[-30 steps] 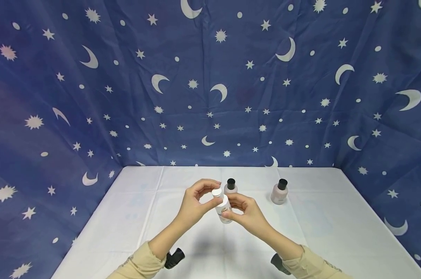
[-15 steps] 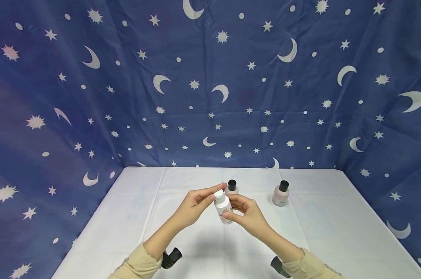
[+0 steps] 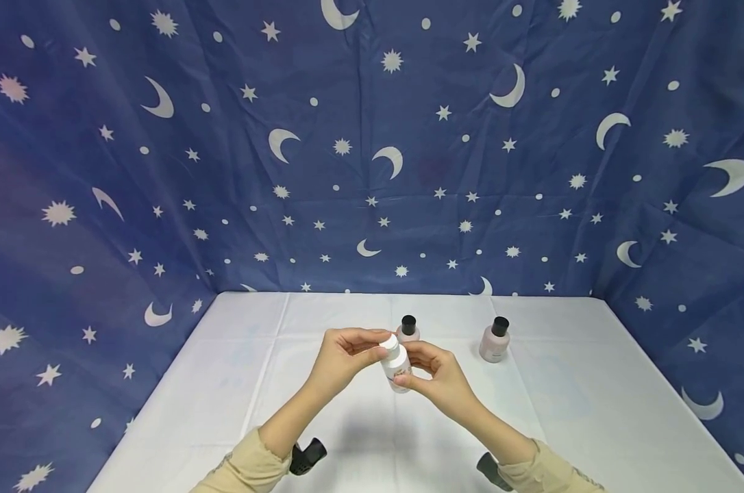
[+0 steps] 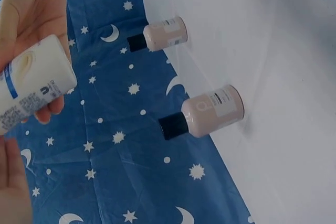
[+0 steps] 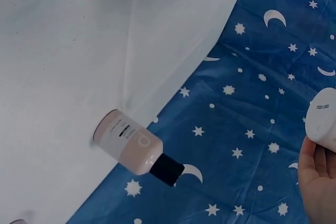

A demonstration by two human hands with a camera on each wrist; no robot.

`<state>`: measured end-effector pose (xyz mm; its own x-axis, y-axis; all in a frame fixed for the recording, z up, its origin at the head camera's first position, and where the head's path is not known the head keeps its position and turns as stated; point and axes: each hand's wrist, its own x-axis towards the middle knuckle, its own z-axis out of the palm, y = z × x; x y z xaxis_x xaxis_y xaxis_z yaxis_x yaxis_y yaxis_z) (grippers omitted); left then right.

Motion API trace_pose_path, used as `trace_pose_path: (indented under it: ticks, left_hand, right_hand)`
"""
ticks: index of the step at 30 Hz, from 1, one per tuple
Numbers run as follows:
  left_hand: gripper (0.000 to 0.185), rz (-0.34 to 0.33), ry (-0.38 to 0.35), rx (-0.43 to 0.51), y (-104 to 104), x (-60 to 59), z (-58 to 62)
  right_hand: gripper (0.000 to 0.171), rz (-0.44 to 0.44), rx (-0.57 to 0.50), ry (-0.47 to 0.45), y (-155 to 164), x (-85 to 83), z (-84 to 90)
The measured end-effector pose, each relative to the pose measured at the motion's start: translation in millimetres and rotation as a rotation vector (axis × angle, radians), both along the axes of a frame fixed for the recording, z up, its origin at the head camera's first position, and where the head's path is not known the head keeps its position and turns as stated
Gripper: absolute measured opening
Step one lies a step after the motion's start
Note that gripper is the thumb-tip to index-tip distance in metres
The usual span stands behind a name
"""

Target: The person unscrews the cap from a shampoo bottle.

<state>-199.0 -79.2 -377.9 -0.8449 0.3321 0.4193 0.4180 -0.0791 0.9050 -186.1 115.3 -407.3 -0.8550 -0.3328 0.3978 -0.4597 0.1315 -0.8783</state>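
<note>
Between both hands a small white plastic bottle (image 3: 399,373) is held up over the table, tilted, its cap end toward the left hand. The left hand (image 3: 344,357) pinches its white cap (image 3: 388,344) with thumb and fingers. Around the bottle's body, thumb in front, the right hand (image 3: 440,376) keeps its grip. The left wrist view shows the back of this bottle (image 4: 39,80), with a blue band and small print. Its base (image 5: 323,114) faces the right wrist camera, above the right hand's fingers (image 5: 318,163).
Two pinkish bottles with black caps stand upright on the white-covered table (image 3: 569,390). One pinkish bottle (image 3: 408,332) is just behind the hands, the other bottle (image 3: 494,344) farther right. A blue curtain (image 3: 372,137) with moons and stars encloses the back and sides.
The left hand's fingers reached out straighter past the cap half a second ago and are now bent back around it. The right hand and bottle stay nearly in place.
</note>
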Motion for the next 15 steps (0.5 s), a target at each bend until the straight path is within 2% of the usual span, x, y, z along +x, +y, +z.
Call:
trace_pose_path:
  ticks: [3,5,15]
  left_hand:
    - [0.031,0.057,0.051,0.017,4.0,0.6,0.9]
    - [0.029,0.069,0.075,0.036,6.7,1.5,1.5]
    - [0.037,0.013,0.096,0.139,16.4,4.5,4.4]
  right_hand:
    - [0.04,-0.002,0.0,0.008,0.8,0.9,0.9]
    - [0.041,-0.003,0.0,0.009,1.3,1.5,2.1]
    - [0.042,-0.029,0.023,0.004,2.9,3.7,5.4]
